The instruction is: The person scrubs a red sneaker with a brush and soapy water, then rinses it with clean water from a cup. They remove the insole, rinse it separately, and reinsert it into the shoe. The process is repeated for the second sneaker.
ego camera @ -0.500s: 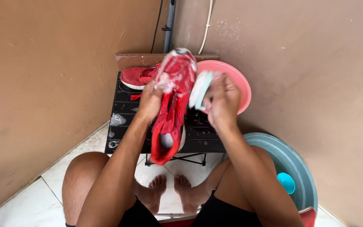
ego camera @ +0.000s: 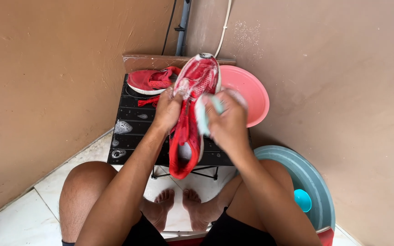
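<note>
Landmark: black slatted table [ego camera: 131, 136], white suds patches on slats.
Held shoe [ego camera: 189, 120]: red, white foam at toe, above table.
Brush [ego camera: 202, 116]: pale mint green, beside held shoe.
Second shoe [ego camera: 150, 81]: red, white sole edge, at table's back.
Lace [ego camera: 147, 101]: red, on table.
Basin [ego camera: 251, 93]: pink, at table's right.
Tub [ego camera: 308, 180]: grey-blue, near table; scoop [ego camera: 302, 200] inside, turquoise.
Walls [ego camera: 46, 91]: tan-brown.
Floor [ego camera: 19, 218]: white tile.

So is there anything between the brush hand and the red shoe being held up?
Nothing visible: the right hand presses a pale green brush straight against the red shoe, which the left hand grips.
</note>
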